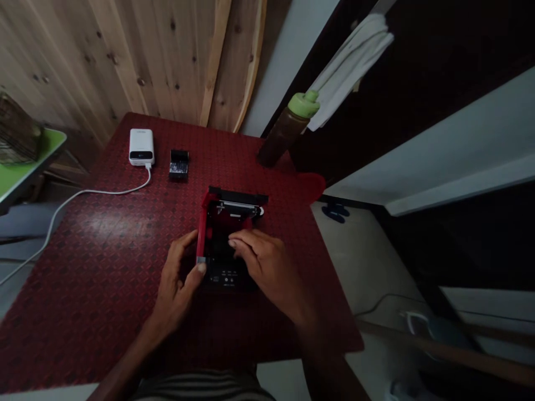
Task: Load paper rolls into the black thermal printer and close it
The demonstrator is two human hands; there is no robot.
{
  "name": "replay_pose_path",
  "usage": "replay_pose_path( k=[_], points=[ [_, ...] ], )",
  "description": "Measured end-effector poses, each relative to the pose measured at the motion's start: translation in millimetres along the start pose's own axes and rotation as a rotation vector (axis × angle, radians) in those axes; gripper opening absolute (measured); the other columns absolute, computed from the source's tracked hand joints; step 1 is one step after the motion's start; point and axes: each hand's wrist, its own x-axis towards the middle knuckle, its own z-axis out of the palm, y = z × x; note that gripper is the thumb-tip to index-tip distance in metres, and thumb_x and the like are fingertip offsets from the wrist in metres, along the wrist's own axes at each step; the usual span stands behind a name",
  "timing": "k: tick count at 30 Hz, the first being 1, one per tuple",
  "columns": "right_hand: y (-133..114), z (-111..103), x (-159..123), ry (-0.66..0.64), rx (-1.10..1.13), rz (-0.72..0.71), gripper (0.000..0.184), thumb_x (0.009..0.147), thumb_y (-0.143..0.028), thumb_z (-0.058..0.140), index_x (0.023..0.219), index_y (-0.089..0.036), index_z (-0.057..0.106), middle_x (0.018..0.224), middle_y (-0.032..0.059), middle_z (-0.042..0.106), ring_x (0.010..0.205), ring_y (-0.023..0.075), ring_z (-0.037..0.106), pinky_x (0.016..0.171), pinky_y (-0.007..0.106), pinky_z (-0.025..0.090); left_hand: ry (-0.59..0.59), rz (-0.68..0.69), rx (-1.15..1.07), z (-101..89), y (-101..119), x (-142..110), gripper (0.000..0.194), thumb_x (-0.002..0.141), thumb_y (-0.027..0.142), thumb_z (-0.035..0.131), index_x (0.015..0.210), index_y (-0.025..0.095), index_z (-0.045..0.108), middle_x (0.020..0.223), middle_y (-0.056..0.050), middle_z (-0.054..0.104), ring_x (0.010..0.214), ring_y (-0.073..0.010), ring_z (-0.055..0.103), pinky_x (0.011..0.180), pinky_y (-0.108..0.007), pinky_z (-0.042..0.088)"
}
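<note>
A boxy red-and-black device sits on the table with its top open. Along its far edge stand a raised black flap and a metal bar, with a small white round part at the right end. White markings show on its black front panel. My left hand grips its left side, the thumb on the near left corner. Above the dark hollow, my right hand has thumb and forefinger pinched together. Whatever those fingertips hold, if anything, is too dark to make out. The bottom of the hollow is in shadow.
Beyond the device lie a small black object with a shiny face and a white power bank with a cable running left. A green-capped bottle stands at the back right of the red table, near a red round object.
</note>
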Motion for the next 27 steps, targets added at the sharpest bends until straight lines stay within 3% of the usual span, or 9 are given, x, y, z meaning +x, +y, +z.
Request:
replay_pose_path(
  k=[3, 8, 14, 18, 21, 24, 27],
  points=[
    [-1.8, -5.1, 16.7, -0.171, -0.137, 0.025, 0.022, 0.111, -0.021, 0.062, 0.110, -0.026, 0.083, 0.099, 0.0036, 0.087, 0.090, 0.0227, 0.083, 0.083, 0.033, 0.062, 0.001, -0.012, -0.002, 0.6, 1.7, 0.6, 0.062, 0.101, 0.051, 0.073, 0.157, 0.027, 0.063, 0.158, -0.014, 0.066, 0.147, -0.0380, 0.063, 0.125, -0.057, 0.047],
    [-15.9, -0.3, 42.9, -0.315, -0.410, 0.042, 0.023, 0.102, -0.012, 0.072, 0.118, -0.024, 0.082, 0.098, 0.0098, 0.088, 0.089, 0.0307, 0.086, 0.077, 0.038, 0.064, -0.002, 0.018, 0.027, 0.1, 2.4, 2.1, 0.057, 0.102, 0.048, 0.071, 0.154, 0.026, 0.064, 0.157, -0.014, 0.066, 0.147, -0.0370, 0.062, 0.126, -0.057, 0.046],
    [-27.4, 13.1, 57.6, -0.364, -0.481, 0.045, 0.031, 0.100, -0.001, 0.058, 0.092, -0.018, 0.083, 0.096, 0.0185, 0.087, 0.090, 0.0351, 0.087, 0.076, 0.042, 0.067, 0.004, 0.005, 0.020, -0.4, 2.6, 2.8, 0.059, 0.101, 0.049, 0.072, 0.154, 0.026, 0.065, 0.156, -0.014, 0.067, 0.146, -0.0375, 0.063, 0.125, -0.057, 0.048],
    [-29.4, 14.8, 59.0, -0.372, -0.503, 0.070, 0.027, 0.097, -0.003, 0.061, 0.097, -0.018, 0.084, 0.096, 0.0192, 0.087, 0.089, 0.0366, 0.086, 0.074, 0.043, 0.067, -0.021, -0.014, 0.011, -0.1, 2.3, 2.3, 0.061, 0.102, 0.050, 0.071, 0.157, 0.025, 0.061, 0.158, -0.015, 0.066, 0.146, -0.0373, 0.064, 0.123, -0.057, 0.049],
    [-33.0, 7.9, 47.6, -0.306, -0.507, 0.110, 0.022, 0.097, -0.009, 0.069, 0.111, -0.018, 0.083, 0.094, 0.0174, 0.086, 0.087, 0.0361, 0.084, 0.074, 0.044, 0.065, -0.025, -0.011, 0.028, -0.3, 2.1, 1.8, 0.061, 0.104, 0.051, 0.069, 0.158, 0.024, 0.060, 0.159, -0.016, 0.065, 0.148, -0.0373, 0.062, 0.124, -0.057, 0.048],
    [-28.9, -11.8, 22.4, -0.089, -0.396, 0.094, 0.014, 0.098, -0.017, 0.073, 0.105, -0.022, 0.084, 0.091, 0.0105, 0.083, 0.088, 0.0303, 0.080, 0.079, 0.041, 0.062, -0.017, -0.005, 0.045, -0.8, 1.1, 1.8, 0.061, 0.105, 0.053, 0.067, 0.158, 0.023, 0.059, 0.158, -0.016, 0.066, 0.146, -0.0372, 0.063, 0.123, -0.056, 0.049],
    [-5.0, -39.2, -12.7, 0.125, -0.123, 0.052, 0.015, 0.096, -0.019, 0.077, 0.107, -0.027, 0.084, 0.087, 0.0019, 0.077, 0.081, 0.0217, 0.072, 0.077, 0.035, 0.057, -0.030, 0.005, 0.042, -1.8, -1.6, 1.9, 0.063, 0.106, 0.055, 0.066, 0.160, 0.023, 0.058, 0.157, -0.015, 0.066, 0.144, -0.0372, 0.066, 0.120, -0.055, 0.052]
  ],
)
